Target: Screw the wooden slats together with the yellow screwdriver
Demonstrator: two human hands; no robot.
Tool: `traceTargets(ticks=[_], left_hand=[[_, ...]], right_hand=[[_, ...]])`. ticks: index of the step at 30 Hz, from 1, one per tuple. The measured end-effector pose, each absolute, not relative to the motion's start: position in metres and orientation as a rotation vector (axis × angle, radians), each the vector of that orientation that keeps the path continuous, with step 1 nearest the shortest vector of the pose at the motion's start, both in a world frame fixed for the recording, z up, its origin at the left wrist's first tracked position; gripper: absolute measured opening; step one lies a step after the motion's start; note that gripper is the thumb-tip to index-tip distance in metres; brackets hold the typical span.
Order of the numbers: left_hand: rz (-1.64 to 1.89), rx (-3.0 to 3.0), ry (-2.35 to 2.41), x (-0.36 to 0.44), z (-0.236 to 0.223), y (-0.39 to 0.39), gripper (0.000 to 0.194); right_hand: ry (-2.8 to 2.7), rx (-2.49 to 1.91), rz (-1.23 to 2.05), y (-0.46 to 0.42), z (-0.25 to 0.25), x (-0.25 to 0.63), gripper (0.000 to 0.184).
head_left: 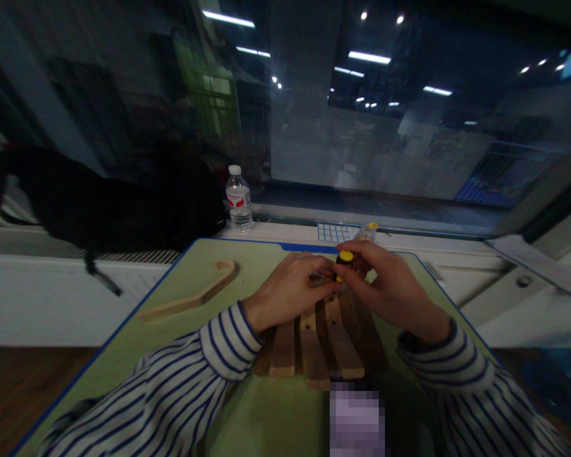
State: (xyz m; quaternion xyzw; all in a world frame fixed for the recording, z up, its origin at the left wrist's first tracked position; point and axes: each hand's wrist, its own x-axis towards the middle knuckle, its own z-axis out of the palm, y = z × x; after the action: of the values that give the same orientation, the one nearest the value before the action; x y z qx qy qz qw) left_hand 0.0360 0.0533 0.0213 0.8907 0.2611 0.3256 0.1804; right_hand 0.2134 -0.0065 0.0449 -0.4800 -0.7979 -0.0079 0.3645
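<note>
My right hand [385, 279] grips a short screwdriver [345, 258] with a black and yellow handle, between thumb and fingers. Close beside it, my left hand [297, 285] has its thumb and fingers brought together near the screwdriver's lower end; whatever they pinch is hidden. Beneath both hands lie several wooden slats [343, 352] side by side, with small dark holes in some. Their far ends are covered by my hands. A darker wooden piece [368, 330] shows to the right of the slats.
A curved wooden piece [204, 293] lies on the green blue-edged table [240, 412] at the left. Along the windowsill stand a water bottle [239, 200], a black bag [157, 197] and a clear plastic packet with a yellow part [367, 231]. A pixelated patch covers the near edge.
</note>
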Motion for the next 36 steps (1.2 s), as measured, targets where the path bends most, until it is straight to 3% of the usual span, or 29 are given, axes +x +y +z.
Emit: traceTargets(ticks=[5,36], left_hand=[[0.953,2.529,0.696,0.0355,0.0209,0.0538,0.010],[0.914,2.577,0.723,0.0369,0.0141,0.0547,0.020]], right_hand=[[-2.112,-1.177,0.005,-0.0097,0.0491,0.2135,0.039],[-2.089,-1.215,0.018,-0.0056,0.0445,0.2142,0.028]])
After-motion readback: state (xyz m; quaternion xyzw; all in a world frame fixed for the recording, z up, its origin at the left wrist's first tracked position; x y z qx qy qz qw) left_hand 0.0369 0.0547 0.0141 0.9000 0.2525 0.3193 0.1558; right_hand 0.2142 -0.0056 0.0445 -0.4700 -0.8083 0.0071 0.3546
